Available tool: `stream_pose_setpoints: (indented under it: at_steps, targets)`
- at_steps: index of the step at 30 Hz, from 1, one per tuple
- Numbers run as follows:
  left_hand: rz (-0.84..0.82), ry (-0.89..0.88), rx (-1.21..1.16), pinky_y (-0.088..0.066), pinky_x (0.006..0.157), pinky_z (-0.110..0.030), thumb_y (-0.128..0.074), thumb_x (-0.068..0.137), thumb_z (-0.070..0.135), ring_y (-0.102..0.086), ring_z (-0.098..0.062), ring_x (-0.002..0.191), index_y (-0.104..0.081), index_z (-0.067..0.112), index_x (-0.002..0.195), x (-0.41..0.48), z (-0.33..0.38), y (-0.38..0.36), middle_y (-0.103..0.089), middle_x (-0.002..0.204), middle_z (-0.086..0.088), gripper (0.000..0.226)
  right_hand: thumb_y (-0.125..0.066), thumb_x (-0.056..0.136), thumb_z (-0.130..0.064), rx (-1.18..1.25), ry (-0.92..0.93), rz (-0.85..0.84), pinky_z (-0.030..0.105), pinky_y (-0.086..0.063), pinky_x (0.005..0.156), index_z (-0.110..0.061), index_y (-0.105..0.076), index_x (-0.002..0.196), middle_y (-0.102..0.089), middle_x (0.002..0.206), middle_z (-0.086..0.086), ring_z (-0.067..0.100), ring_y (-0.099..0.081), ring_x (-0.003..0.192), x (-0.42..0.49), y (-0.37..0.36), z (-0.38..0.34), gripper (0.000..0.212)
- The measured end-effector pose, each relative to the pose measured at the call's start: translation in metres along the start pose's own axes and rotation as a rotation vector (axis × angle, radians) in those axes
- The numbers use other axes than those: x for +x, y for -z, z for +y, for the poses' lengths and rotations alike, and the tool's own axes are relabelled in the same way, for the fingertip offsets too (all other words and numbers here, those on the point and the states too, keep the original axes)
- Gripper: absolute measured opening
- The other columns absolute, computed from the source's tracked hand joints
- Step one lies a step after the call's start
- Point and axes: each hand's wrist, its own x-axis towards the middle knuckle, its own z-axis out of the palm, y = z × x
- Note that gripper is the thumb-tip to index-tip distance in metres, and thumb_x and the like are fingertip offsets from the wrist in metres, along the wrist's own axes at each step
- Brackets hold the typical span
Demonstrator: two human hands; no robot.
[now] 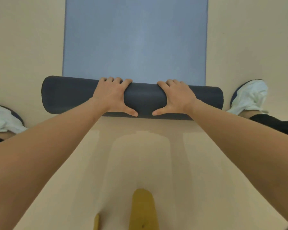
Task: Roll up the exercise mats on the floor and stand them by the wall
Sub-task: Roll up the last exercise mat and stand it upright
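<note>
A blue exercise mat (135, 39) lies flat on the beige floor and runs away from me to the top of the view. Its near end is wound into a thick dark grey roll (145, 98) lying crosswise in front of me. My left hand (113, 97) rests on top of the roll left of its middle, fingers curled over the far side and thumb on the near side. My right hand (176, 97) grips the roll the same way just right of the middle. Both arms are stretched forward.
My two white shoes stand on the floor at either end of the roll, the left shoe (2, 118) and the right shoe (249, 97). Bare beige floor (23, 47) lies on both sides of the mat. A yellow-brown strip (143, 211) shows at the bottom edge.
</note>
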Motion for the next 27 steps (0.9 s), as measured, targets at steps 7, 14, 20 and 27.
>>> stream_pose_setpoints:
  at_steps: [7, 14, 20, 27]
  targets:
    - [0.015, -0.036, 0.093, -0.044, 0.061, -0.033, -0.054, 0.046, 0.104, -0.053, -0.018, 0.062, -0.053, 0.023, 0.099, -0.024, 0.013, 0.013, -0.052, 0.069, 0.006, 0.097, -0.057, 0.063, -0.095, -0.060, -0.022, 0.049, 0.035, -0.042, 0.066, -0.023, -0.052, 0.124, -0.061, 0.090, -0.001, 0.022, -0.058, 0.081, -0.029, 0.003, -0.021, 0.094]
    - [-0.189, -0.054, -0.025, -0.039, 0.057, -0.031, -0.057, 0.038, 0.104, -0.056, -0.017, 0.063, -0.053, 0.025, 0.084, -0.080, 0.030, -0.010, -0.059, 0.066, 0.007, 0.092, -0.067, 0.057, -0.093, 0.100, -0.018, -0.148, 0.032, -0.042, 0.058, -0.025, -0.055, 0.114, -0.065, 0.082, -0.007, 0.019, -0.062, 0.073, -0.081, -0.015, -0.054, 0.090]
    - [-0.447, -0.052, -0.194, -0.055, 0.075, -0.038, -0.060, 0.040, 0.103, -0.062, -0.016, 0.079, -0.060, 0.027, 0.097, -0.124, 0.049, -0.053, -0.066, 0.084, 0.008, 0.095, -0.075, 0.057, -0.086, 0.290, -0.002, -0.464, 0.034, -0.050, 0.071, -0.022, -0.055, 0.125, -0.067, 0.097, -0.004, 0.019, -0.063, 0.087, -0.111, -0.053, -0.075, 0.095]
    - [-0.004, -0.193, -0.205, -0.041, 0.109, -0.043, -0.054, 0.070, 0.091, -0.052, -0.023, 0.129, -0.046, 0.022, 0.147, -0.157, 0.052, -0.073, -0.053, 0.145, 0.000, 0.104, -0.082, 0.063, -0.074, 0.426, -0.033, -0.577, 0.033, -0.047, 0.076, -0.025, -0.052, 0.127, -0.064, 0.111, -0.006, 0.019, -0.061, 0.098, -0.100, -0.060, -0.066, 0.087]
